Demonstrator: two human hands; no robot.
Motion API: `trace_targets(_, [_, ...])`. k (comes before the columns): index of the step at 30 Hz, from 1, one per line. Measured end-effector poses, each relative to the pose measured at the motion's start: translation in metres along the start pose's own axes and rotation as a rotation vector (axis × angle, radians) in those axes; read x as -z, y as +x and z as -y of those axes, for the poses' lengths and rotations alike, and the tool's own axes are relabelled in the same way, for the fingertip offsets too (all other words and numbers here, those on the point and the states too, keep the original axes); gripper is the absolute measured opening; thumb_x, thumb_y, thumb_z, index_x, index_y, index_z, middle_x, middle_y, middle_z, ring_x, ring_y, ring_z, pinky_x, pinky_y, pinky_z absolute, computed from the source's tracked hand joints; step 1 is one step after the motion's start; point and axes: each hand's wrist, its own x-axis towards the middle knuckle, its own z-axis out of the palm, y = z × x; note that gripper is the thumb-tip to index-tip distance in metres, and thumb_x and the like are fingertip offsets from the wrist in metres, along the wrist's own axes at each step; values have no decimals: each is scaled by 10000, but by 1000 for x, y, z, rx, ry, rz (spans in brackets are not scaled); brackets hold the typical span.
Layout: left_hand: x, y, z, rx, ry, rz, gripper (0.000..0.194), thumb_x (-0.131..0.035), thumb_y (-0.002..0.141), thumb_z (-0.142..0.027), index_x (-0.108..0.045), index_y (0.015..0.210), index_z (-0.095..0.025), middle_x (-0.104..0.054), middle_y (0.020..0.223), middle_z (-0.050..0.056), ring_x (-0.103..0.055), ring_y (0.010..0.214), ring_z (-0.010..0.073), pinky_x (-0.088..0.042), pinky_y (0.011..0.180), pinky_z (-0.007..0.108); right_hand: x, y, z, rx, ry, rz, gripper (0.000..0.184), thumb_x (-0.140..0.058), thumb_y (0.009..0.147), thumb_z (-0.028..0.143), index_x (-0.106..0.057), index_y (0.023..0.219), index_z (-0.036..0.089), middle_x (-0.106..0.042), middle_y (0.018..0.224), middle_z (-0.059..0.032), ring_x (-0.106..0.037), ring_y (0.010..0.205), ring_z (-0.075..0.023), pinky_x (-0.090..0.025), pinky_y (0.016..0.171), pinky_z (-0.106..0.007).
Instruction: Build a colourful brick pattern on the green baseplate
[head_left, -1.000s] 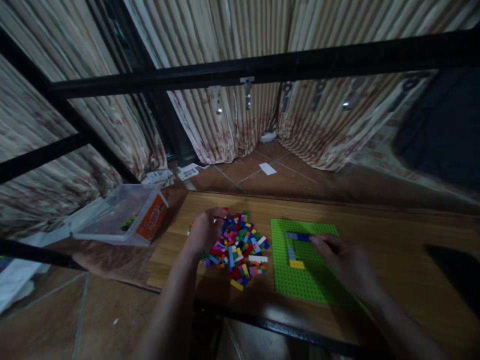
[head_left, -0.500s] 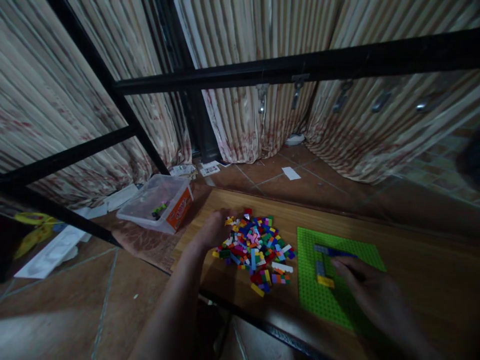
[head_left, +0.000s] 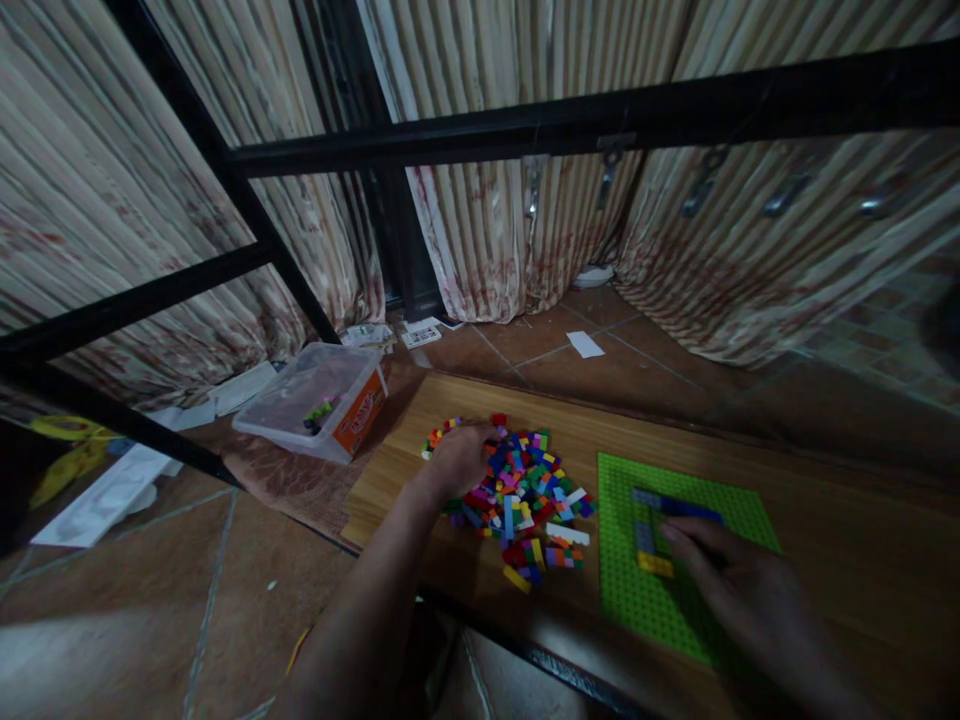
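A heap of small toy building bricks (head_left: 529, 485) in many colours lies on a wooden board. Over its far left part is my left hand (head_left: 461, 460), its fingertips down among the bricks and mostly hidden by the back of the hand. To the right lies a green studded baseplate (head_left: 622, 590). On it a grey brick row (head_left: 643, 538) meets a blue brick (head_left: 697, 508) at the top and a yellow brick (head_left: 655, 565) at the bottom. My right hand (head_left: 739, 580) hovers over the baseplate, thumb and fingers drawn together beside these bricks; what they pinch is unclear.
A clear plastic box (head_left: 300, 400) with an orange label and a few pieces inside stands left of the wooden board (head_left: 397, 430). Beyond the board, a white card (head_left: 585, 344) lies on the tiled floor. A black metal rail (head_left: 480, 135) crosses before striped curtains.
The view has swung left, shifting everything rightward. My left hand has moved from the heap's left edge inward over the bricks. My right hand has drawn slightly nearer, off the blue brick's end.
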Motion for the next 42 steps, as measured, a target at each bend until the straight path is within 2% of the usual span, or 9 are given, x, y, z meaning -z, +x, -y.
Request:
trace_targets(7, [17, -8, 7, 69, -72, -9, 299, -540, 766, -112, -675, 1019, -199, -703, 937, 39, -643, 875, 177, -485, 805, 257, 1, 1, 2, 0, 9, -10, 381, -478, 841, 569, -707, 892, 269, -751, 849, 13, -701, 735, -204, -539, 640, -280])
trace_targets(11, [30, -13, 12, 124, -123, -12, 339, -521, 717, -62, -666, 1008, -158, -692, 857, 40, -636, 775, 158, -479, 704, 228, 0, 1, 0, 25, -12, -21, 364, -476, 853, 549, -707, 888, 270, -751, 859, 14, -703, 740, -198, -541, 643, -275])
trace_targets(15, [40, -17, 19, 138, -144, 16, 463, -446, 656, 24, -663, 1031, -139, -703, 942, 48, -631, 834, 142, -482, 751, 218, 0, 1, -2, 41, -25, -28, 362, -477, 854, 541, -715, 889, 270, -754, 841, 8, -704, 702, -200, -547, 611, -276])
trace_targets(18, [43, -19, 26, 174, -99, -2, 482, -463, 659, 18, -655, 1075, -132, -703, 1025, 69, -638, 901, 154, -483, 818, 232, -1, 1, -3, 47, -26, -41, 368, -477, 854, 540, -720, 891, 268, -759, 860, -1, -711, 731, -212, -554, 607, -278])
trace_targets(23, [38, -19, 25, 229, 34, -4, 390, -579, 707, -110, -669, 1084, -154, -690, 1085, 95, -641, 975, 207, -478, 873, 270, -2, 1, -4, 70, -44, -46, 359, -486, 855, 533, -719, 901, 264, -756, 821, -4, -700, 659, -206, -549, 590, -284])
trace_targets(30, [22, -16, 6, 128, 93, 77, 228, -656, 691, -202, -718, 910, -189, -692, 1001, 104, -624, 989, 249, -474, 870, 316, -4, 1, 0, 84, -51, -34, 350, -474, 872, 514, -709, 887, 256, -752, 828, -1, -697, 687, -198, -536, 608, -276])
trace_targets(37, [17, -15, 2, 86, 166, 65, 181, -610, 694, -129, -695, 850, -162, -683, 957, 111, -611, 987, 255, -470, 867, 324, 4, 4, 9, 123, -17, -65, 300, -465, 893, 437, -704, 878, 255, -747, 822, 3, -694, 692, -178, -526, 630, -261])
trace_targets(42, [19, -14, 2, 28, 234, 60, 146, -525, 774, -139, -664, 820, -146, -679, 889, 108, -627, 907, 227, -473, 823, 307, 21, 9, 1, 79, 13, -195, 301, -492, 884, 443, -703, 887, 229, -747, 844, -24, -696, 717, -184, -528, 647, -263])
